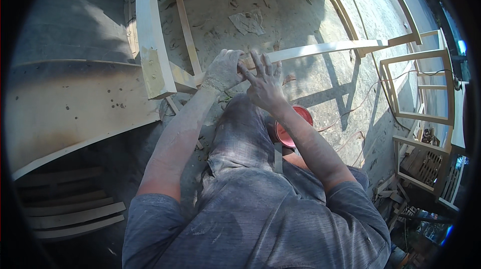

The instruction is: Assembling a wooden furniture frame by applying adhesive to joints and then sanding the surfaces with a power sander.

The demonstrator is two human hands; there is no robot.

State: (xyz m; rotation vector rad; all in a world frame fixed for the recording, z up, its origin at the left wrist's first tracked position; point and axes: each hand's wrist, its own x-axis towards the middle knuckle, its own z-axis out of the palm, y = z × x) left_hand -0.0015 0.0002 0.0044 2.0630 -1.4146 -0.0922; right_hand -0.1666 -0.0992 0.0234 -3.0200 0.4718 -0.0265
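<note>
Left hand (226,70): curled, fingers bent at the rail (firmness of hold, cannot tell).
Right hand (265,84): half open, fingers spread over the rail, just beside the left hand; any grip, cannot tell.
Rail (325,48): pale wood, at both hands, running off rightward.
Red tin (304,115): below right hand, partly behind forearm.
Post (153,43): left of left hand.

We can read no lettering, label, brand, number or sign on any of the surfaces that we see here.
</note>
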